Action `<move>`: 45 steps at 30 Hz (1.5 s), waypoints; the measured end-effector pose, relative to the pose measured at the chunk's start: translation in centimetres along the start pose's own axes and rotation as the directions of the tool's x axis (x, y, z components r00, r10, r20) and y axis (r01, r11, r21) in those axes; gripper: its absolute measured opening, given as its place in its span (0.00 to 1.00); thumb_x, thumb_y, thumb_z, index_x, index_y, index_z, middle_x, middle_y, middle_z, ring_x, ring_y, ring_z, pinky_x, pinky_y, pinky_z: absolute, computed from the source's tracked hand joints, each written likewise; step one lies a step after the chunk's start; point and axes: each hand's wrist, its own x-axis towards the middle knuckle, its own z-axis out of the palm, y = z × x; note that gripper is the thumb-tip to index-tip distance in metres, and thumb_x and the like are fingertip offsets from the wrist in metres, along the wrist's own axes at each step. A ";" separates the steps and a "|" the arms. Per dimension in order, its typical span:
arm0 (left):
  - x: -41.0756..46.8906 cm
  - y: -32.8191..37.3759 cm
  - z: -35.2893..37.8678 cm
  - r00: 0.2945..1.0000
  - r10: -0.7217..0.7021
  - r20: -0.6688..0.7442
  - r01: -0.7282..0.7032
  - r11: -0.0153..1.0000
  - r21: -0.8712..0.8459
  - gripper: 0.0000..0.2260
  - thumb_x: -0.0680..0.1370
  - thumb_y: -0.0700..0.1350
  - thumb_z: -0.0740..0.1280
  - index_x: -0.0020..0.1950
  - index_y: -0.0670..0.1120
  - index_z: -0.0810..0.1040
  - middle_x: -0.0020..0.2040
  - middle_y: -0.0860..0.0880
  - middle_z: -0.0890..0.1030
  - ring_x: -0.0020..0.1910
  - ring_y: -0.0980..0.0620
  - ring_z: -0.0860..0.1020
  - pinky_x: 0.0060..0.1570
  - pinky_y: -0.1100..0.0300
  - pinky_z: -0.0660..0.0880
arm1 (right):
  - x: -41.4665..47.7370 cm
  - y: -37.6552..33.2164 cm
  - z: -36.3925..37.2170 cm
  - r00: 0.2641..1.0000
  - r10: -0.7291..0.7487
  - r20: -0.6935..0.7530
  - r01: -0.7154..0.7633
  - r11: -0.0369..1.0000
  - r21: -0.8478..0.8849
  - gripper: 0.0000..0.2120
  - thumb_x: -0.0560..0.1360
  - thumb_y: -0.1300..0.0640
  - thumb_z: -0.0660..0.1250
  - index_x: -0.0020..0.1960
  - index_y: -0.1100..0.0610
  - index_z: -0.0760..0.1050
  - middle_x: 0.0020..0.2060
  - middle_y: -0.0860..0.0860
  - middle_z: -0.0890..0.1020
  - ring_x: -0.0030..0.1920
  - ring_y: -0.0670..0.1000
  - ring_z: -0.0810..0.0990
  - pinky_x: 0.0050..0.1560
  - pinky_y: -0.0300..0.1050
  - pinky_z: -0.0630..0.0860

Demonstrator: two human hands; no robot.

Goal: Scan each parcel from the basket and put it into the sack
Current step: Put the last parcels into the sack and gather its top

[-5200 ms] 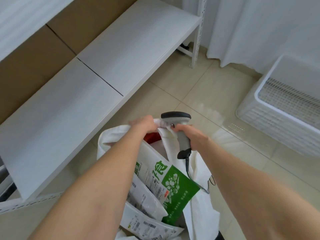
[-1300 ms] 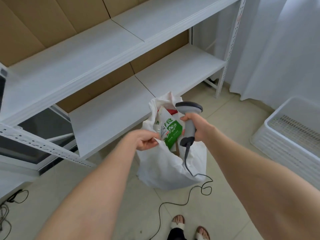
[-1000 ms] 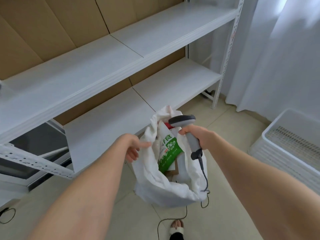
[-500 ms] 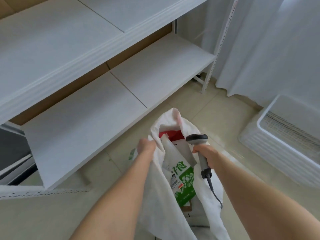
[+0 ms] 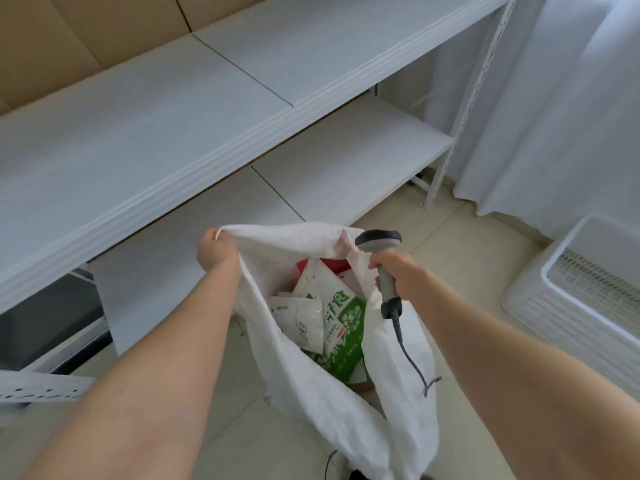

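- A white metal shelving rack (image 5: pixel 173 133) stands just behind the sack.
- The white woven fabric sack (image 5: pixel 346 420) hangs between both hands, its mouth pulled wide.
- The white slatted plastic basket (image 5: pixel 554 327) sits on the floor at the right, well apart from the sack. No parcel shows in the part in view (the rest is cut off).
- Parcels lie inside the sack, a green-and-white plastic mailer (image 5: pixel 346 323) uppermost.
- The right hand (image 5: pixel 391 271) grips the grey handheld barcode scanner (image 5: pixel 379 239) and seems to pinch the sack's rim too. The left hand (image 5: pixel 216 252) clutches the opposite rim.
- Bagging looks done. The next move is probably to free the left hand and check the basket.
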 end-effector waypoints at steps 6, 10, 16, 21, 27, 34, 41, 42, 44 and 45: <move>-6.1 -3.1 -0.2 0.924 -0.291 0.248 0.231 0.942 0.244 0.41 0.69 0.50 0.76 0.74 0.41 0.57 0.70 0.39 0.68 0.67 0.38 0.70 0.63 0.46 0.71 | -1.4 1.7 -3.3 0.989 0.142 0.027 -0.136 0.977 -0.165 0.14 0.73 0.59 0.68 0.53 0.61 0.66 0.40 0.58 0.72 0.38 0.56 0.72 0.47 0.51 0.75; -12.0 -8.2 0.1 0.829 -0.466 0.310 0.397 0.880 0.260 0.28 0.72 0.44 0.73 0.68 0.37 0.68 0.60 0.39 0.76 0.57 0.41 0.77 0.54 0.50 0.75 | -1.2 5.1 -4.2 0.988 0.149 0.025 -0.138 0.959 -0.249 0.15 0.75 0.61 0.67 0.55 0.63 0.64 0.40 0.59 0.70 0.39 0.56 0.71 0.48 0.50 0.72; -14.2 -8.5 0.9 0.860 -0.494 0.128 0.501 0.865 -0.033 0.15 0.79 0.38 0.62 0.64 0.34 0.73 0.61 0.38 0.78 0.58 0.40 0.78 0.55 0.52 0.74 | -1.2 9.1 -6.8 0.959 0.258 0.120 -0.228 0.950 -0.215 0.19 0.66 0.62 0.72 0.55 0.62 0.73 0.43 0.61 0.81 0.41 0.59 0.79 0.53 0.53 0.79; -18.6 -8.4 -1.1 0.749 -0.512 0.421 0.595 0.799 -0.087 0.24 0.72 0.52 0.74 0.62 0.43 0.72 0.51 0.45 0.79 0.46 0.47 0.78 0.44 0.54 0.77 | -3.6 7.2 -6.3 0.957 0.179 0.229 -0.155 0.981 -0.120 0.11 0.70 0.63 0.67 0.52 0.59 0.74 0.37 0.55 0.80 0.34 0.55 0.78 0.37 0.46 0.78; -26.6 -10.7 -0.4 0.484 -0.602 0.635 0.454 0.793 0.406 0.27 0.72 0.49 0.75 0.65 0.43 0.67 0.56 0.45 0.74 0.57 0.44 0.74 0.54 0.47 0.74 | -5.7 5.9 -6.9 0.945 0.069 0.321 -0.113 0.986 0.123 0.07 0.75 0.62 0.65 0.53 0.57 0.74 0.35 0.53 0.76 0.33 0.51 0.76 0.34 0.44 0.75; -27.3 -8.8 0.7 0.567 -0.600 0.565 0.599 0.771 0.218 0.05 0.81 0.37 0.59 0.55 0.39 0.70 0.40 0.41 0.75 0.35 0.47 0.76 0.33 0.54 0.80 | -5.8 8.5 -9.7 0.918 0.220 0.329 -0.148 0.962 -0.229 0.16 0.73 0.58 0.71 0.56 0.61 0.69 0.46 0.59 0.75 0.46 0.60 0.76 0.57 0.61 0.76; -26.4 -7.8 -1.4 0.483 -0.648 0.588 0.655 0.714 0.248 0.07 0.78 0.41 0.67 0.48 0.39 0.72 0.35 0.44 0.78 0.34 0.50 0.77 0.30 0.58 0.80 | -6.4 9.4 -8.2 0.926 0.147 0.347 -0.047 0.959 -0.280 0.16 0.70 0.63 0.69 0.58 0.61 0.75 0.48 0.58 0.77 0.40 0.54 0.75 0.40 0.46 0.77; -26.0 -7.7 -1.9 0.477 -0.651 0.591 0.596 0.734 0.327 0.07 0.77 0.40 0.69 0.46 0.39 0.72 0.34 0.44 0.78 0.34 0.51 0.77 0.28 0.60 0.79 | -6.3 8.7 -7.9 0.931 0.111 0.348 -0.029 0.972 -0.231 0.15 0.71 0.63 0.69 0.57 0.62 0.74 0.44 0.58 0.76 0.35 0.53 0.75 0.36 0.44 0.76; -25.0 -7.8 -3.3 0.467 -0.694 0.548 0.409 0.719 0.562 0.05 0.77 0.39 0.69 0.46 0.40 0.74 0.37 0.46 0.76 0.34 0.54 0.75 0.26 0.65 0.77 | -6.5 6.8 -7.4 0.951 0.054 0.305 -0.014 0.991 -0.130 0.14 0.72 0.65 0.67 0.58 0.63 0.72 0.39 0.58 0.74 0.29 0.52 0.73 0.29 0.41 0.74; -24.5 -7.7 -4.0 0.488 -0.712 0.505 0.284 0.677 0.679 0.03 0.78 0.39 0.67 0.49 0.40 0.75 0.38 0.47 0.74 0.34 0.55 0.74 0.25 0.67 0.76 | -6.7 5.9 -7.4 0.961 0.028 0.276 -0.007 0.997 -0.078 0.17 0.72 0.65 0.66 0.60 0.64 0.72 0.40 0.57 0.73 0.28 0.52 0.73 0.28 0.41 0.74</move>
